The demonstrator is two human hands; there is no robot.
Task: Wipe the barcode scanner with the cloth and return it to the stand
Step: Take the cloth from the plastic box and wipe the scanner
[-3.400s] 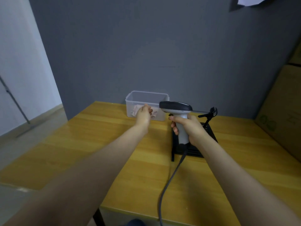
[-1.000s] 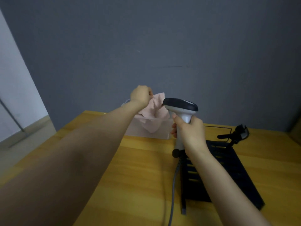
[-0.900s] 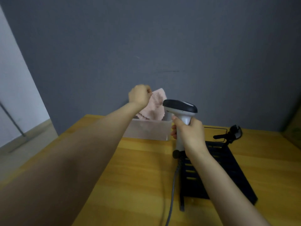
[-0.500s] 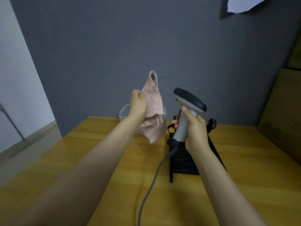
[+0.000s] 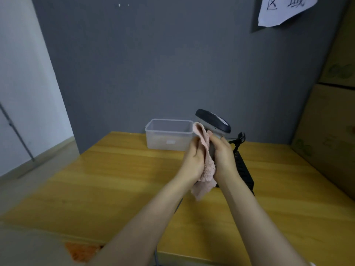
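The table [image 5: 119, 181] carried a clear tub [image 5: 169, 135] and the stand [image 5: 245, 169], well below the raised scanner [image 5: 213, 123]. The right hand [image 5: 223, 156] gripped its handle; the left hand [image 5: 194, 160] pressed the cloth [image 5: 206, 169] against it. Hard rubbing might twist the scanner loose, and the dangling cloth could snag the stand's arm.

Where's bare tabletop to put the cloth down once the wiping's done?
Bare table spreads left of the left hand, in front of the plastic container. More lies right of the stand, toward the cardboard boxes. It is crowded around the scanner, cloth and right hand.
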